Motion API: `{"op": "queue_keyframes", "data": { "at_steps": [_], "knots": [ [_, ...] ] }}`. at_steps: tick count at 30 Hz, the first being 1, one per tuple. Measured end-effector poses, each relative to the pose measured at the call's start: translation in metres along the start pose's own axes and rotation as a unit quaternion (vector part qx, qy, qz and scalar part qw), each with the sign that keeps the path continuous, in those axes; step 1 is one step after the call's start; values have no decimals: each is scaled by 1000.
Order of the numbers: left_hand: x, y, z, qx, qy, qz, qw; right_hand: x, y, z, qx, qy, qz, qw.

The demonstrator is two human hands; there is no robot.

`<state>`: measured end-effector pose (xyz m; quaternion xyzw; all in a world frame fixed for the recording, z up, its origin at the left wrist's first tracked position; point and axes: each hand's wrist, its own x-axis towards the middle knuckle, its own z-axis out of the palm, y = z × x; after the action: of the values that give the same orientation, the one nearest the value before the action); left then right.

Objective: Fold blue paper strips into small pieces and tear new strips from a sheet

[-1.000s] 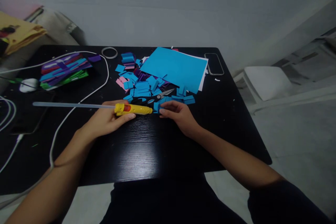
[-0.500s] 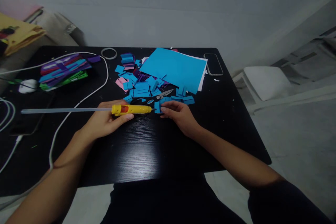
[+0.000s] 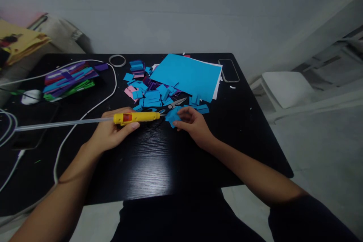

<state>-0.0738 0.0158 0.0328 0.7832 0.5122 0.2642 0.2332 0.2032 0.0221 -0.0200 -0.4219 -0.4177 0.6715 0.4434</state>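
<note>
A yellow glue gun (image 3: 136,117) lies in the grip of my left hand (image 3: 112,130), its nozzle pointing right. Out of its back end a long clear glue stick (image 3: 65,124) reaches to the left. My right hand (image 3: 194,124) pinches a small blue paper piece (image 3: 171,116) close to the nozzle; whether the tip touches it I cannot tell. Just beyond are scissors (image 3: 177,103) with open blades, their handles partly covered by the glue gun and paper. Loose blue paper pieces (image 3: 152,97) are heaped behind my hands.
A large blue sheet (image 3: 188,75) lies over white paper at the back. A phone (image 3: 228,70) is to its right, a tape ring (image 3: 117,60) to its left. Bundled coloured strips (image 3: 70,77) and a white cable (image 3: 96,105) occupy the table's left. A white stool (image 3: 286,87) stands right.
The glue gun has shifted slightly left, its stick now sloping down to the left. The blue piece in my right hand has turned and shows a broader face.
</note>
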Motion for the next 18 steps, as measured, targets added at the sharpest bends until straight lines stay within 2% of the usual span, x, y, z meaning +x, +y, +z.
{"op": "queue_keyframes", "data": {
  "at_steps": [4,10,18],
  "knots": [
    [0,1,-1,-22,5,31,999,-2,-2,0,-29,8,-10,999],
    [0,0,-1,-16,7,34,999,-5,-7,0,-77,-29,-49,995],
    [0,2,-2,-24,4,39,999,-6,-7,0,-90,-17,-63,994]
  ]
}}
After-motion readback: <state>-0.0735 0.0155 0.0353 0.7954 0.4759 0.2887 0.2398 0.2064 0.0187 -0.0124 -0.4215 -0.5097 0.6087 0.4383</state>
